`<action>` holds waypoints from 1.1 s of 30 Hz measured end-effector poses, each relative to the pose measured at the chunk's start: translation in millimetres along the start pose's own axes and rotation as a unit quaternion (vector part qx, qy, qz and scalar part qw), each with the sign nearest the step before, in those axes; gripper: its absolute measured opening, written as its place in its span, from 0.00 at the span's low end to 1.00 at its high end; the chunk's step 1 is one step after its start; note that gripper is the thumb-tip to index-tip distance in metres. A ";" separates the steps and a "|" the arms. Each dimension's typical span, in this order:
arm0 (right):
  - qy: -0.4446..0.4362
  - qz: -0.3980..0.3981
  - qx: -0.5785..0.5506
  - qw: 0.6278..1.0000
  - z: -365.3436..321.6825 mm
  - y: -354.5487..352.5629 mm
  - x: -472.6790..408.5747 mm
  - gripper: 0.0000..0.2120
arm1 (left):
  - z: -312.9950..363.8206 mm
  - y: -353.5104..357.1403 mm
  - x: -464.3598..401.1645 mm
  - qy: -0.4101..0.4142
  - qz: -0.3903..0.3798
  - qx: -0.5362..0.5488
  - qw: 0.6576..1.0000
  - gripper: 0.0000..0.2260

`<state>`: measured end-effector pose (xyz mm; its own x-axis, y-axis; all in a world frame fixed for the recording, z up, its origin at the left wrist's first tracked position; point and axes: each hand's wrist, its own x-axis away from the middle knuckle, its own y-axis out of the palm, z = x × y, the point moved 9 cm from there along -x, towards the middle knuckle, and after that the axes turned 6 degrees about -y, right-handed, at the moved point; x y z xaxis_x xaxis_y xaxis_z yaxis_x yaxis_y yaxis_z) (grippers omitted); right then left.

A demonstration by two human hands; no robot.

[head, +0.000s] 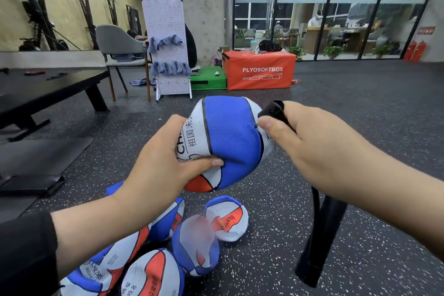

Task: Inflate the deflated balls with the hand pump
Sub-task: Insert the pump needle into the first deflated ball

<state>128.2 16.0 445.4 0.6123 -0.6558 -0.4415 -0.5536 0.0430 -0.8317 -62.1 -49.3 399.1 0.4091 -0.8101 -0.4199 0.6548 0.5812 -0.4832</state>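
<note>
— Where's the ball (228, 142)?
— Up off the floor (360, 113), left hand (168, 156) gripping its left side, right hand (310, 142) at its right with the pump nozzle (274, 109) touching it.
— And the pump (319, 235)?
— Hanging below the right hand.
— The rest?
— Spare balls (192, 245) heaped on the floor under the left arm; box (260, 69) far behind.

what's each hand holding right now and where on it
Left hand grips the deflated ball by its dented lower side; right hand pinches the pump hose nozzle near the tip.
</note>
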 end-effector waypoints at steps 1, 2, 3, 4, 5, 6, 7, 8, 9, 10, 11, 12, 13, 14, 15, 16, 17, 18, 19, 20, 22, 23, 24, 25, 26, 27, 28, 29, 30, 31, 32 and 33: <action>0.000 -0.006 0.005 1.000 0.2 0.2 0.0 0.16 | -0.1 0.0 1.0 0.000 0.001 0.001 1.000 0.19; -0.001 -0.013 0.011 1.000 0.6 0.3 -0.3 0.16 | 0.7 0.3 2.0 0.001 0.003 0.002 1.000 0.19; -0.006 -0.025 0.025 0.999 -0.5 1.1 -0.5 0.16 | 2.0 0.5 3.1 0.002 0.007 0.004 1.000 0.18; -0.012 -0.037 0.041 0.998 -2.3 1.9 -0.6 0.16 | 3.7 0.6 3.9 0.005 0.010 0.009 1.000 0.18; -0.015 -0.049 0.056 0.997 -4.2 3.3 -0.6 0.15 | 5.2 0.6 4.5 0.006 0.012 0.015 1.000 0.18; -0.015 -0.060 0.071 0.996 -5.5 4.8 -0.3 0.16 | 7.0 0.6 5.0 0.007 0.013 0.022 1.000 0.18; -0.007 -0.064 0.068 0.996 -5.1 4.6 -0.7 0.17 | 8.4 0.4 5.2 0.008 0.013 0.026 1.000 0.18; 0.003 -0.070 0.057 0.996 -4.0 3.9 -0.5 0.18 | 9.7 0.4 5.3 0.009 0.011 0.028 1.000 0.18; 0.012 -0.078 0.051 0.996 -2.6 4.1 -0.4 0.19 | 11.1 0.9 5.8 0.011 0.008 0.027 1.000 0.18; 0.013 -0.089 0.055 0.994 -1.9 5.5 0.3 0.19 | 11.6 1.6 6.6 0.012 0.004 0.024 1.000 0.17; 0.012 -0.104 0.063 0.993 -0.9 8.2 1.1 0.19 | 11.3 2.6 7.5 0.011 0.002 0.022 1.000 0.17; 0.010 -0.119 0.073 0.990 0.1 11.1 1.9 0.18 | 10.3 3.6 8.3 0.010 0.001 0.019 1.000 0.17; 0.009 -0.132 0.083 0.988 0.6 14.8 2.4 0.18 | 9.2 4.6 9.0 0.008 0.002 0.014 1.000 0.16; 0.012 -0.138 0.084 0.987 1.7 17.8 3.2 0.18 | 8.4 5.6 10.0 0.007 0.004 0.008 1.000 0.16; 0.015 -0.140 0.080 0.987 3.2 20.0 3.8 0.18 | 7.8 6.5 11.1 0.006 0.005 0.002 1.000 0.16; 0.016 -0.143 0.079 0.986 4.7 22.8 4.3 0.18 | 7.3 7.5 10.9 0.005 0.005 -0.005 1.000 0.16; 0.014 -0.144 0.080 0.986 5.4 24.4 4.4 0.18 | 6.9 8.5 9.9 0.004 0.004 -0.009 1.000 0.17; 0.011 -0.141 0.076 0.987 5.7 24.4 4.6 0.18 | 7.3 8.8 8.5 0.002 0.005 -0.009 1.000 0.17; 0.001 -0.127 0.070 0.989 4.9 22.5 3.2 0.19 | 8.2 7.8 6.8 -0.001 0.010 -0.005 1.000 0.17; -0.004 -0.095 0.046 0.994 5.8 16.5 0.2 0.19 | 9.2 6.0 4.6 -0.004 0.017 0.001 1.000 0.18; 0.006 -0.015 -0.033 0.999 16.8 2.8 -5.2 0.17 | 11.5 4.8 -0.8 -0.010 0.019 0.007 1.000 0.18; 0.011 0.015 -0.070 0.997 21.8 -0.8 -6.7 0.15 | 12.4 5.3 -3.0 -0.012 0.015 0.007 1.000 0.18; 0.009 0.033 -0.095 0.995 24.5 -2.0 -6.9 0.12 | 13.4 5.3 -4.2 -0.013 0.012 0.007 1.000 0.18; 0.002 0.044 -0.108 0.993 24.5 -2.4 -6.4 0.10 | 14.3 4.3 -5.1 -0.012 0.011 0.007 1.000 0.18; -0.006 0.054 -0.120 0.991 23.7 -2.3 -5.4 0.09 | 14.7 2.6 -5.8 -0.011 0.013 0.010 1.000 0.18; -0.017 0.065 -0.138 0.988 21.1 -4.0 -4.2 0.07 | 15.2 0.8 -6.2 -0.011 0.014 0.014 1.000 0.18; -0.026 0.075 -0.159 0.984 18.3 -6.3 -2.8 0.05 | 15.7 -1.4 -6.1 -0.010 0.016 0.017 1.000 0.18; -0.033 0.084 -0.177 0.980 15.9 -8.8 -1.7 0.04 | 16.1 -3.8 -5.9 -0.009 0.018 0.019 1.000 0.18; -0.040 0.094 -0.186 0.977 14.0 -11.7 -0.9 0.04 | 16.4 -6.2 -5.7 -0.008 0.021 0.020 1.000 0.18; -0.047 0.102 -0.183 0.977 11.9 -14.1 -0.9 0.05 | 16.4 -8.3 -5.5 -0.007 0.023 0.024 0.999 0.18; -0.053 0.108 -0.178 0.977 10.6 -16.2 -1.1 0.05 | 16.2 -9.8 -5.0 -0.006 0.024 0.029 0.999 0.18; -0.055 0.114 -0.176 0.976 9.9 -17.4 -2.2 0.05 | 16.1 -10.7 -4.3 -0.003 0.024 0.035 0.999 0.18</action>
<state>142.1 24.2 457.6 0.4969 -0.5733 -0.6515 -0.8306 -0.0965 -0.5485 -60.7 -53.3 418.4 0.4460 -0.7815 -0.4363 0.6762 0.6136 -0.4079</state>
